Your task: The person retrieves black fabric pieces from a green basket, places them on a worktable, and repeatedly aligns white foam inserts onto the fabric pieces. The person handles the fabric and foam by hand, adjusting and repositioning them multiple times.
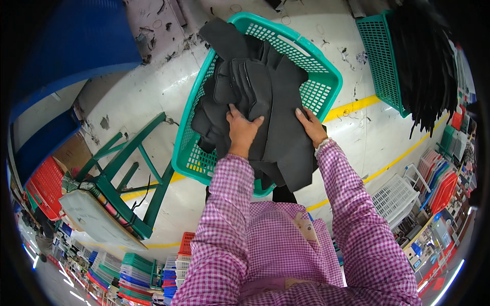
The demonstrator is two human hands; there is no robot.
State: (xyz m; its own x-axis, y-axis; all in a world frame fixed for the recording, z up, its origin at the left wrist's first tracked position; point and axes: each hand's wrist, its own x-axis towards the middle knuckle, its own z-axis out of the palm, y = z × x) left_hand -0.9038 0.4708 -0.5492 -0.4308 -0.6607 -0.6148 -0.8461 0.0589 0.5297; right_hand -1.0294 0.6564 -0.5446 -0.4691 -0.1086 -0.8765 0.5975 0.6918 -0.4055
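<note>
Because the floor carries nearly everything around you: your containers stand low, where you look down into them, with yellow lines crossing the pale surface.
Green basket: it sits right in front of you, turned askew, its open top facing up, which probably lets both your forearms come in over the near side.
Black pieces: heaped in that basket, some as broad flat panels, others curved and layered together; the pile looks too wide for the walls, which would explain why 1 piece covers the far-left corner and a panel overhangs the near-right rim.
Green stool frame: left of your basket, with a pale board beside it; you cannot tell its footing from this curved view.
Black strips: well to your right, draped down beside 1 other green basket, likely because they are too long to lie flat.
Left hand: loosely open on the middle of the pile, thumb spread from bent fingers, perhaps steadying the layers; you show no firm grip.
Right hand: partly open at the pile's right edge, thumb on a flat panel, seemingly to keep it aligned; whether your fingers pinch it, you cannot tell.
</note>
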